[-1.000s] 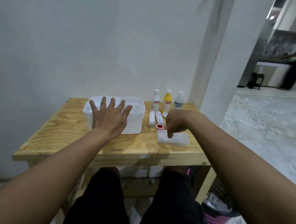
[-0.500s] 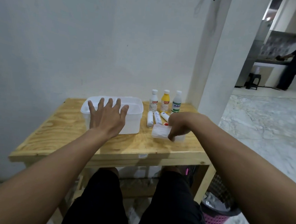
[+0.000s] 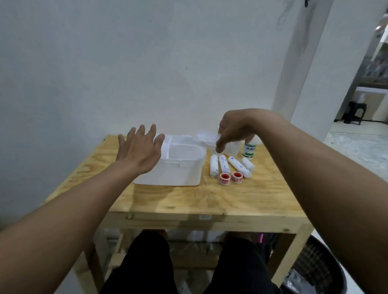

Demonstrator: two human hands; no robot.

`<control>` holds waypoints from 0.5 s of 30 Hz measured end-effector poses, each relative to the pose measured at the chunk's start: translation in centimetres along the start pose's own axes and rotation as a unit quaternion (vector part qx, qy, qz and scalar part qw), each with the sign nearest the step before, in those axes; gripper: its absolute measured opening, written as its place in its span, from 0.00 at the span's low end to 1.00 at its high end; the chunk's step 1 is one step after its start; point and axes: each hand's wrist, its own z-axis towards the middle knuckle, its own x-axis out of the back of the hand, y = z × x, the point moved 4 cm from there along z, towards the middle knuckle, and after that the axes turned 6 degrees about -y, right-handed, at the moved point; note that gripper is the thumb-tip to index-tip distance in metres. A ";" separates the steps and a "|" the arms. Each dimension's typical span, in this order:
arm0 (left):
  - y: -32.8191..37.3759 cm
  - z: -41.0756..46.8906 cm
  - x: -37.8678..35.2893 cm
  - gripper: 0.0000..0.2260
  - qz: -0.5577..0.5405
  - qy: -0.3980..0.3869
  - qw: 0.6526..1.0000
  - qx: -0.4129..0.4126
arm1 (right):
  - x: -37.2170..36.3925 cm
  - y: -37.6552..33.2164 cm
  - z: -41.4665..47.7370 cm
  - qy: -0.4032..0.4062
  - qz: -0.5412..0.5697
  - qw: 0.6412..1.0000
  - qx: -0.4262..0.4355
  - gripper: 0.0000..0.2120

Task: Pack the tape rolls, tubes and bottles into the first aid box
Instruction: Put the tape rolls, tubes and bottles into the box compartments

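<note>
The white first aid box (image 3: 177,171) stands open on the wooden table (image 3: 207,200), an inner tray showing inside. My left hand (image 3: 140,150) hovers spread over the box's left side, holding nothing. My right hand (image 3: 235,129) holds a white flat packet (image 3: 206,138) in the air just above the box's right rim. Right of the box lie several white tubes (image 3: 223,166) and two red tape rolls (image 3: 224,179). One bottle with a green label (image 3: 249,150) shows behind them; the other bottles are hidden by my right hand and the packet.
A white wall backs the table and a pillar stands at the back right. A dark waste bin (image 3: 312,276) sits on the floor by the table's right leg. My knees are under the front edge.
My right hand picked the white packet up off the table and carried it up and left to the box's rim, uncovering the two tape rolls. My left hand stayed over the box.
</note>
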 end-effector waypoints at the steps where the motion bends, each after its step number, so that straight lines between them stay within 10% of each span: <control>1: -0.2 0.2 0.0 0.28 -0.006 -0.011 1.000 0.002 | 0.1 -0.5 0.4 0.000 0.005 1.000 0.006 0.29; 15: -1.8 0.9 -0.7 0.31 -0.017 -0.130 0.990 0.043 | -0.4 -5.7 4.7 -0.036 -0.013 0.999 0.036 0.24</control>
